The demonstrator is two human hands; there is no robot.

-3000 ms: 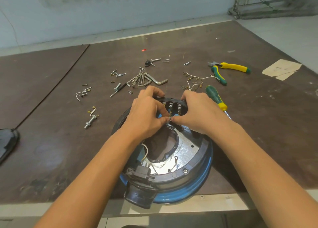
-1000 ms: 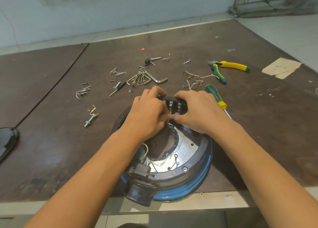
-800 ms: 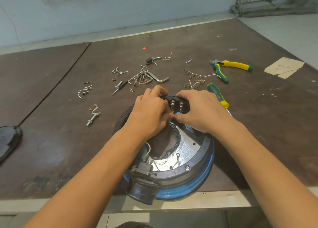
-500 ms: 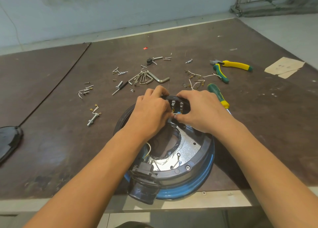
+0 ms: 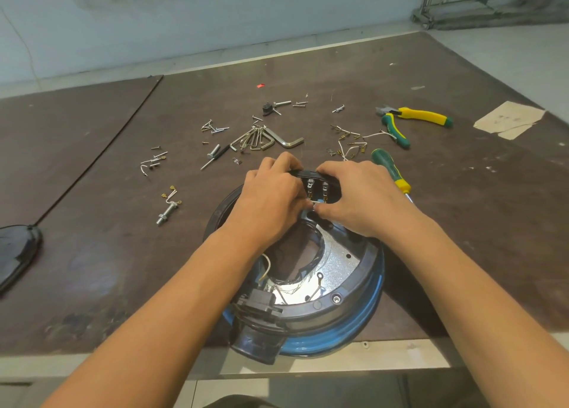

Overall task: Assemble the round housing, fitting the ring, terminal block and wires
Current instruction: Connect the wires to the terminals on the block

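Note:
The round housing (image 5: 354, 318), black over a blue rim, lies at the table's near edge with a shiny metal plate (image 5: 335, 269) inside. At its far side sits the black terminal block (image 5: 317, 185) with brass contacts. My left hand (image 5: 271, 201) curls its fingers over the block's left end. My right hand (image 5: 357, 198) holds the right end, and both thumbs and forefingers pinch a small wire end (image 5: 315, 203) below the contacts. Thin white wires (image 5: 314, 287) lie loose on the plate. A black connector (image 5: 261, 304) sits at the near rim.
Beyond my hands lie hex keys (image 5: 264, 139), loose screws (image 5: 212, 127), a bolt (image 5: 166, 213), short wire pieces (image 5: 351, 142), a green-yellow screwdriver (image 5: 391, 173) and pliers (image 5: 409, 121). A black cover (image 5: 15, 253) rests at far left, a paper scrap (image 5: 508, 122) at far right.
Both hands have shifted slightly up along the terminal block and their fingertips have closed together under the contacts. The housing has not moved.

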